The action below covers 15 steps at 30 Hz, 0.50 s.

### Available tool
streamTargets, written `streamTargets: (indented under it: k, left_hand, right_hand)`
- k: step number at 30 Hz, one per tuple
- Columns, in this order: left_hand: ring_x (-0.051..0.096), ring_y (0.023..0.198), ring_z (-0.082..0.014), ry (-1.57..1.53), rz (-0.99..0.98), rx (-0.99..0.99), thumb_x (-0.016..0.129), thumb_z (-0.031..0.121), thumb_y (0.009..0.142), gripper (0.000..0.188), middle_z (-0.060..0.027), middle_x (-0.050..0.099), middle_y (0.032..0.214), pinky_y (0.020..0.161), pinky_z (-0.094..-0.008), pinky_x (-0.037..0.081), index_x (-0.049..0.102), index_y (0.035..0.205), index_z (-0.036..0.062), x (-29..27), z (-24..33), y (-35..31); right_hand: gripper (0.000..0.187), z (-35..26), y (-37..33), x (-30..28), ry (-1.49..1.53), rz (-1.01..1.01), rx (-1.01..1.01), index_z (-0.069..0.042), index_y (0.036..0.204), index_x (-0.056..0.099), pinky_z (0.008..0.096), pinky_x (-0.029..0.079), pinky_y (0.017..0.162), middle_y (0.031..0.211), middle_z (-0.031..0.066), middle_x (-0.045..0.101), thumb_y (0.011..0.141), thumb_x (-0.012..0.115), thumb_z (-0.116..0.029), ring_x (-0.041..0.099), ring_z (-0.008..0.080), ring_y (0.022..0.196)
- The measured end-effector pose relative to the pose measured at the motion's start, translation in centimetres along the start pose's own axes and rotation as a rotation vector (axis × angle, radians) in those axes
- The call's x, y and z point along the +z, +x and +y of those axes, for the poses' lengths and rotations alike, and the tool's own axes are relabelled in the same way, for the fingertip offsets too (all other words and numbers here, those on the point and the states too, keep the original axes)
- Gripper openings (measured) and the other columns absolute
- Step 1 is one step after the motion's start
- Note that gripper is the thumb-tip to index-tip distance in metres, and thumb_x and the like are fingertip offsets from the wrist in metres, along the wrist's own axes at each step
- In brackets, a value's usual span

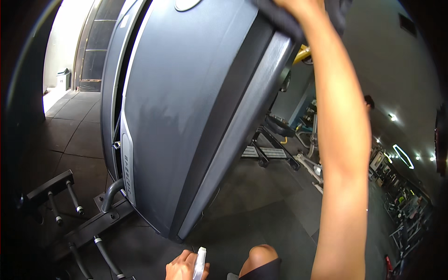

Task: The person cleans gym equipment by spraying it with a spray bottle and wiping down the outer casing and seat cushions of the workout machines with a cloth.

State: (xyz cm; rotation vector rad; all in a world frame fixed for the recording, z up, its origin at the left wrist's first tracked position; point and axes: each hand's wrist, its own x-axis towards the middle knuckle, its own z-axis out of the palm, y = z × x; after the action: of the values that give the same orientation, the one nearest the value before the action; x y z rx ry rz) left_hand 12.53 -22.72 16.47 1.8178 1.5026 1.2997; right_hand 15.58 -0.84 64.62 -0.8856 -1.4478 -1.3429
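A tall gym machine with a large grey-blue curved cover (182,93) leans across the middle of the view. Smudgy, damp-looking marks show on its surface. My right arm reaches up along the right side, and my right hand (301,5), partly cut off by the top edge, is closed on a dark cloth (282,19). That cloth lies against the top of the machine's grey side frame (252,98). Low in the view, my left hand (179,267) is wrapped round a spray bottle, of which the white spray head (199,262) shows; its body is out of sight.
Black steel arms with padded rollers (108,256) and a bent grey tube (111,196) jut out at the lower left. My knee (261,259) is at the bottom. A small bin (63,78) stands by the doorway. Other gym equipment (270,149) fills the right background.
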Motion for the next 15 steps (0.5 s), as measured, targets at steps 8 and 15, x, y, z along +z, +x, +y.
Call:
streamTargets:
  k: [8, 15]
  left_hand:
    - [0.059, 0.080, -0.0474, 0.039, 0.001, -0.046, 0.069, 0.015, 0.084, 0.020, -0.0237, 0.059, 0.087, 0.069, -0.0520, 0.050, 0.058, 0.088, -0.0005, -0.8, -0.4, -0.3]
    - [0.058, 0.081, -0.0476, 0.033, 0.009, -0.014, 0.068, 0.017, 0.085, 0.021, -0.0244, 0.059, 0.087, 0.070, -0.0513, 0.050, 0.060, 0.089, -0.0015, -1.9, -1.2, -0.7]
  right_hand:
    - [0.082, -6.2, -18.6, 2.1, 0.227, 0.181, -0.116, -0.009, 0.153, 0.037, 0.0744, 0.017, 0.111, 0.153, 0.0328, 0.033, 0.090, 0.056, -0.057, 0.034, 0.0573, 0.136]
    - [0.075, -3.2, -27.6, -1.0, 0.380, -0.137, -0.236, -0.006, 0.127, 0.063, 0.0777, 0.032, 0.096, 0.127, 0.0324, 0.051, 0.076, 0.070, -0.060, 0.042, 0.0582, 0.125]
